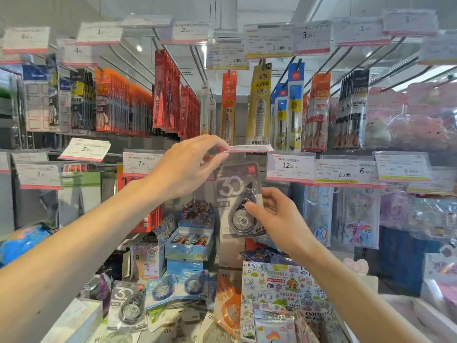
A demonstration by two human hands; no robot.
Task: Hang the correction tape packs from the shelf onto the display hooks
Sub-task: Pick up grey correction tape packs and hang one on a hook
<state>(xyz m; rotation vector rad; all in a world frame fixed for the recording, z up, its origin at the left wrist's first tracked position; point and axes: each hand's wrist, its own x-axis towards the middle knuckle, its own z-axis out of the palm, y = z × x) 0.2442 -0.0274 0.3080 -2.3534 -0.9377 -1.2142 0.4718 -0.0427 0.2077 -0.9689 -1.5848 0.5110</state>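
My right hand (pixel 277 216) pinches a grey correction tape pack (pixel 236 194) marked "30", held upright just under a display hook. My left hand (pixel 188 167) pinches the price tag flap (pixel 249 148) at that hook's tip and lifts it level. The pack's top edge sits right below the flap; the hook itself is hidden behind the flap and my fingers. On the shelf below lie more correction tape packs: a grey pack (pixel 128 305) and two blue packs (pixel 160 290) (pixel 194 284).
Rows of hooks with pen refill packs (pixel 259 107) hang above, each fronted by a price tag. Card boxes (pixel 190 243), a sticker sheet (pixel 279 285) and an orange pack (pixel 227 305) crowd the shelf. Pony-themed bags (pixel 358 219) hang at the right.
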